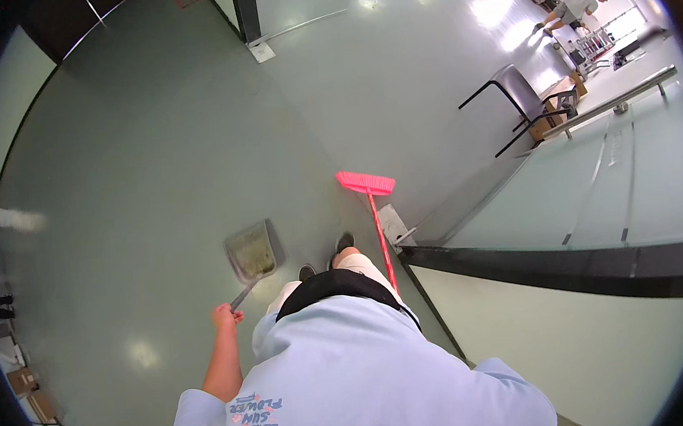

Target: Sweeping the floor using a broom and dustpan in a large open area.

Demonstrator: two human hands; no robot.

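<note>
My left hand (227, 315) is closed round the handle of a grey dustpan (252, 253), which is held out in front of me to the left. Some brownish dirt or debris shows in its pan. To the right, a broom (367, 183) with a bright pink head and a red stick stands beside my right foot. Its stick runs back toward my right side and disappears behind my body. My right hand is hidden by my shirt, so what holds the stick does not show.
A glass door (577, 188) with a metal handle stands close on my right, its dark bottom rail near my feet. Beyond it are a dark chair (515, 94) and cardboard boxes (562, 102). Another person (576, 5) bends over far right. More boxes (33, 393) stand far left.
</note>
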